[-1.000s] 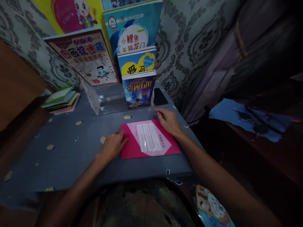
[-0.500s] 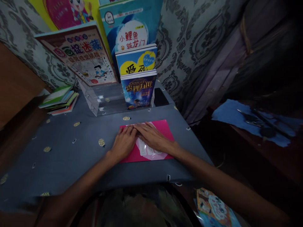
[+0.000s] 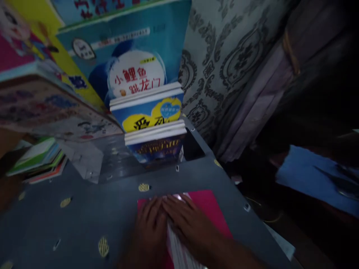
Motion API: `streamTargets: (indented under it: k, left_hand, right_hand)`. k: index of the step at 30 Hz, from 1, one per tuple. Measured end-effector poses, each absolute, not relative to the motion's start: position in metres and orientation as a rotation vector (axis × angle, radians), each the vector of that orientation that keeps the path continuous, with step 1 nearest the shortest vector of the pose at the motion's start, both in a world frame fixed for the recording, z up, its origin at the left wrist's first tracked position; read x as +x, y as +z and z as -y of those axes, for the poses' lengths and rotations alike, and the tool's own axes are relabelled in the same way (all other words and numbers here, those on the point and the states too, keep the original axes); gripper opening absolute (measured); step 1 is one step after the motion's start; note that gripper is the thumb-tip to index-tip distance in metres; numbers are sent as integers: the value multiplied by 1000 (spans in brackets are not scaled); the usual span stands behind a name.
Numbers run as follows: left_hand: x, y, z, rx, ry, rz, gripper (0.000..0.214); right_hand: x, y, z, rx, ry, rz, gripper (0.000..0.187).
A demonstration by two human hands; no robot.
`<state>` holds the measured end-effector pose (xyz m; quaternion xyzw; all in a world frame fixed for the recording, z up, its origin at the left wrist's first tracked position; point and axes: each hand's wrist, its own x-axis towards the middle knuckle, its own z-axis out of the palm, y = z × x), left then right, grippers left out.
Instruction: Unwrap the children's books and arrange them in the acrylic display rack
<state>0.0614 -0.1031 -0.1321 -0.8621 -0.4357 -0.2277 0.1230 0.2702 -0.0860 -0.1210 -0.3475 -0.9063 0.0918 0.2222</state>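
Note:
A pink booklet (image 3: 210, 209) lies flat on the grey tablecloth (image 3: 84, 224) near the table's front edge. My left hand (image 3: 153, 228) and my right hand (image 3: 190, 226) both rest palm down on it, side by side, fingers stretched out flat toward the far edge. Between them a white printed panel (image 3: 178, 254) of the booklet shows. The picture is blurred by motion.
A clear acrylic stand (image 3: 92, 164) behind the booklet holds several upright children's books, the nearest a dark blue one (image 3: 157, 147). A stack of thin books (image 3: 39, 160) lies at the left. Patterned wallpaper and a curtain (image 3: 252, 108) close the right; a blue cloth (image 3: 316, 179) lies beyond the table edge.
My hands came together onto the middle of the pink booklet and stay pressed flat there. The camera has tipped up and moved closer, so the book stand looms larger.

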Motion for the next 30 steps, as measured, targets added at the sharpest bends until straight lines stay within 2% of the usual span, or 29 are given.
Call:
streamTargets:
  k: [4, 7, 11, 16, 30]
  left_hand:
    - [67, -156, 98, -2374, -827, 1172, 28]
    - [68, -157, 94, -2342, -859, 1176, 31]
    - [66, -139, 98, -2461, -716, 1330, 41]
    - [66, -117, 107, -2615, -501, 1507, 36]
    - [89, -104, 130, -2526, -404, 1656, 35]
  right_hand:
    - [276, -133, 86, -965, 178, 2531, 51]
    - [275, -132, 84, -973, 171, 2549, 52]
    - [268, -124, 84, -978, 236, 2536, 57]
    - [259, -122, 87, -951, 285, 2460, 51]
    - [281, -110, 93, -970, 313, 2577, 49]
